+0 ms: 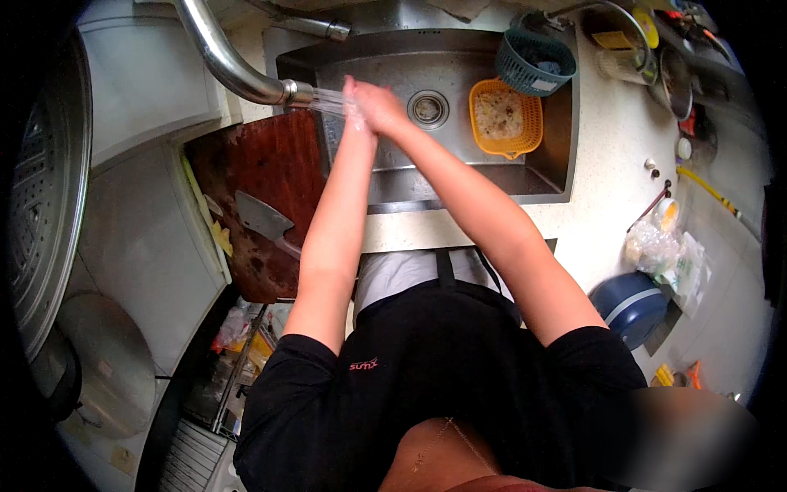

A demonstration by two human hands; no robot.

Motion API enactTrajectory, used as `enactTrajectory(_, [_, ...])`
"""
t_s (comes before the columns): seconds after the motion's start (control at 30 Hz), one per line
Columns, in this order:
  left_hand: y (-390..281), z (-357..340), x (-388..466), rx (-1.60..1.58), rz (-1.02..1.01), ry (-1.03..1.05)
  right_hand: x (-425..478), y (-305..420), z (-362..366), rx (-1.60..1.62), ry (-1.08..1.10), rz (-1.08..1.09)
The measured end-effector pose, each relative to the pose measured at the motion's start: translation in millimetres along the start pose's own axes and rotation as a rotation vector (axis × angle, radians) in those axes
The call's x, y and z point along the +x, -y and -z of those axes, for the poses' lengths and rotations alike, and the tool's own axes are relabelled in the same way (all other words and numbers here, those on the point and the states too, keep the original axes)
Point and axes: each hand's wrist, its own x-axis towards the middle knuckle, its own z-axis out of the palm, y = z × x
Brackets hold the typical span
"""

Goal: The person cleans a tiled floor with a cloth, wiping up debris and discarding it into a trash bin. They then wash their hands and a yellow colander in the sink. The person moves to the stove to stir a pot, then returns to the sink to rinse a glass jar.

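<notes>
Water streams from the metal faucet [295, 93] onto my two hands, which touch each other over the left part of the stainless steel sink [455, 67]. My left hand [355, 101] is nearer the faucet and partly covered by my right hand [380, 109]. The fingers overlap and are blurred by the water, so their exact pose cannot be told. To the right of the drain [428, 109], an orange plastic basket [505, 147] holds wet food scraps. A teal plastic basket [533, 64] with dark contents overlaps its upper right edge.
A cleaver [263, 215] lies on the reddish-brown cutting board [270, 160] left of the sink. A second spout [313, 26] is behind it. A blue bowl [630, 310] and plastic bags [658, 246] are on the right. A large perforated steamer pan [46, 184] is at far left.
</notes>
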Motion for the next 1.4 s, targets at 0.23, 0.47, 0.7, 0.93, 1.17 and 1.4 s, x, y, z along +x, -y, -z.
enactTrajectory(0.23, [8, -17, -22, 0.315, -0.037, -0.311, -20, 22, 38, 0.361, 0.305, -0.479])
enactTrajectory(0.47, [50, -51, -42, 0.392, -0.170, -0.307, -4, 32, 60, 0.880, 0.329, -0.822])
enactTrajectory(0.7, [2, -4, -20, 0.408, -0.035, -0.511, -48, 60, 86, 0.987, 0.424, -0.689])
enactTrajectory(0.93, [3, -9, -55, 0.397, -0.099, -0.254, -82, -65, 75, -0.266, 0.243, -0.501])
enactTrajectory(1.17, [3, -26, -77, 0.099, -0.085, -0.037, -87, -90, 51, -0.539, 0.367, -0.463])
enactTrajectory(1.4, [-6, -35, -81, -0.046, -0.112, 0.066, -83, -98, 79, -0.485, 0.254, -0.213])
